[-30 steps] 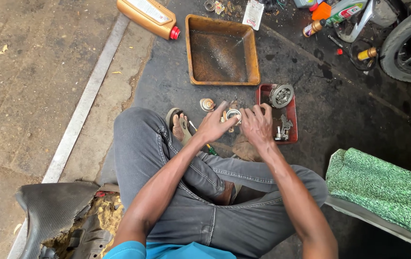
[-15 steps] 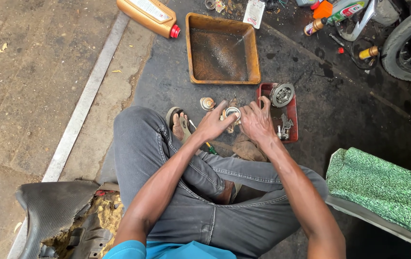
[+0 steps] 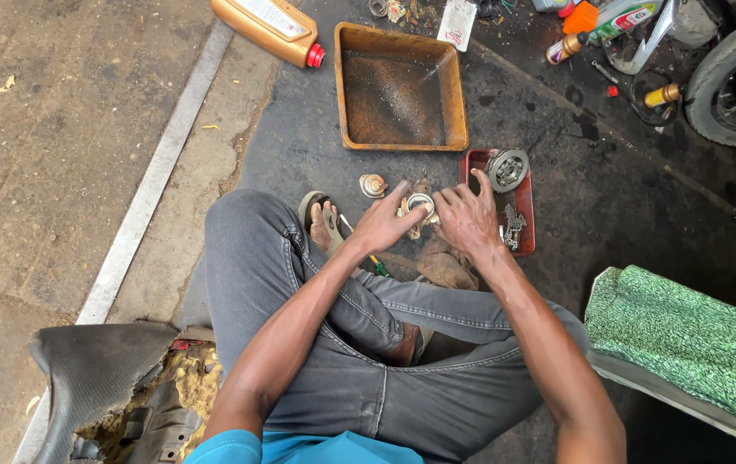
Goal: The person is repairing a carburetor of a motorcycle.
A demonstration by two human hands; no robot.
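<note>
I sit cross-legged on a dark oily floor in grey jeans. Both hands meet in front of my knees on a small round metal engine part (image 3: 420, 204). My left hand (image 3: 383, 221) grips it from the left, fingers curled. My right hand (image 3: 466, 220) covers it from the right, fingers spread over the top. Most of the part is hidden by my fingers. A brown rag (image 3: 447, 266) lies just under my right hand. A small domed metal piece (image 3: 373, 185) sits on the floor to the left of my hands.
A red tray (image 3: 524, 225) with a round clutch-like part (image 3: 508, 169) and a chain is at right. An orange pan (image 3: 399, 137) stands ahead, an oil bottle (image 3: 266, 28) behind it. A green-covered seat (image 3: 686, 344) lies at right, a tyre (image 3: 733, 77) far right.
Both hands stay on the metal part with only slight finger shifts. The view has barely moved.
</note>
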